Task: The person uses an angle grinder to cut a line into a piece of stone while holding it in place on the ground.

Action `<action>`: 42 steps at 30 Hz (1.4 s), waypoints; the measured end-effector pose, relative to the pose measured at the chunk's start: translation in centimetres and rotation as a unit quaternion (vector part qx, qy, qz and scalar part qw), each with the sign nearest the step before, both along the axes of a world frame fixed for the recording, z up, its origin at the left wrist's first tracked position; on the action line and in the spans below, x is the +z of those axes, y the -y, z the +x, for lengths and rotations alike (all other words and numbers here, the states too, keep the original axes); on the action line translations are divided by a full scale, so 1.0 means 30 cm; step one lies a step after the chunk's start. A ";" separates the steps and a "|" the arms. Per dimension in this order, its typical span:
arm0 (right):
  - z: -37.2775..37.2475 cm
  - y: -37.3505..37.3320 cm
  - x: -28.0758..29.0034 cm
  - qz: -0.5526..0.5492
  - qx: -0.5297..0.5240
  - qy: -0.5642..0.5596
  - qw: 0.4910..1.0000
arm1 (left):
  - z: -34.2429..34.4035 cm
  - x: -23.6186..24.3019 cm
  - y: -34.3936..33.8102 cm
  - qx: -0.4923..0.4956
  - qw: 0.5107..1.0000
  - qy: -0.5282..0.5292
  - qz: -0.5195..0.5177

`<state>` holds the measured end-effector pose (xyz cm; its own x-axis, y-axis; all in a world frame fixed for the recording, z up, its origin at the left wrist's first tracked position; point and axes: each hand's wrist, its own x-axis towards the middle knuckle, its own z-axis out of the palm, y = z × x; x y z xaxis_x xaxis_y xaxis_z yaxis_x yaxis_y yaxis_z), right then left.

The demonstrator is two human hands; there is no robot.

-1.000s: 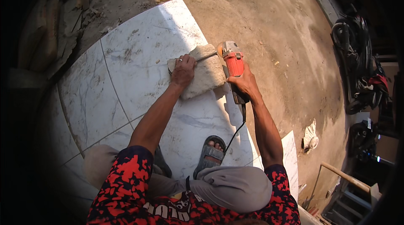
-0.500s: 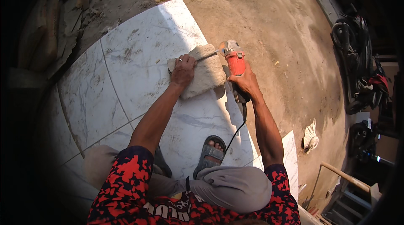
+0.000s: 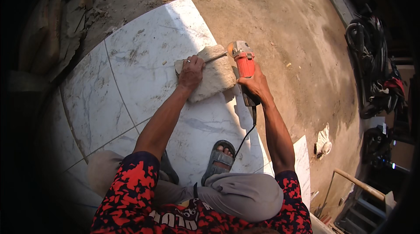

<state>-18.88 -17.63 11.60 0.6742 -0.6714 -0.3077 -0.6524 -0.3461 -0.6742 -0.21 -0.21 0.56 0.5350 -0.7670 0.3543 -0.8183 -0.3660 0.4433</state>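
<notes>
A: Grinder position, axis?
B: Right of the block. Long axis near to far, leaning slightly left; disc end far, cord end near.
A: Rod?
B: On the block, pointing right and slightly away, toward the disc. Contact: cannot tell.
A: Grip?
B: Right hand clamped around grinder; left hand clamped on rod.

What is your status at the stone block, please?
Left hand holding metal rod against stone block; right hand gripping red grinder, disc near rod's tip; cord close by right sandal.
</notes>
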 end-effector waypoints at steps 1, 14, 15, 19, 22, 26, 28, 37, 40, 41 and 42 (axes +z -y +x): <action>0.003 0.001 0.001 0.007 -0.008 0.003 1.000 | 0.000 -0.001 -0.001 0.001 1.000 0.004 -0.005; -0.120 0.067 -0.043 0.027 -0.091 0.050 0.994 | -0.009 0.006 0.007 0.003 1.000 -0.007 -0.015; -0.143 0.057 -0.040 0.028 -0.091 0.052 0.994 | -0.007 0.006 0.001 0.003 1.000 -0.005 -0.014; -0.269 -0.020 -0.018 0.160 -0.149 0.174 0.960 | 0.005 -0.017 -0.005 0.007 0.999 -0.019 -0.028; -0.381 -0.076 -0.012 0.206 -0.185 0.217 0.936 | 0.007 -0.031 0.003 0.008 0.999 -0.006 -0.032; -0.520 -0.143 -0.054 0.296 -0.240 0.270 0.884 | -0.017 -0.014 0.003 0.016 0.999 -0.010 -0.031; -0.562 -0.184 -0.046 0.343 -0.279 0.308 0.843 | -0.034 -0.009 -0.001 0.025 0.999 -0.010 -0.035; -0.626 -0.245 -0.038 0.400 -0.322 0.392 0.764 | -0.082 0.012 -0.002 0.018 0.999 -0.028 -0.027; -0.605 -0.233 -0.003 0.384 -0.305 0.357 0.795 | -0.093 0.016 -0.014 0.004 0.999 -0.017 -0.038; -0.595 -0.225 0.000 0.373 -0.293 0.331 0.816 | -0.093 0.019 -0.017 -0.002 0.999 -0.013 -0.045; -0.581 -0.206 -0.007 0.373 -0.292 0.332 0.816 | -0.091 0.023 -0.014 -0.002 0.999 -0.013 -0.046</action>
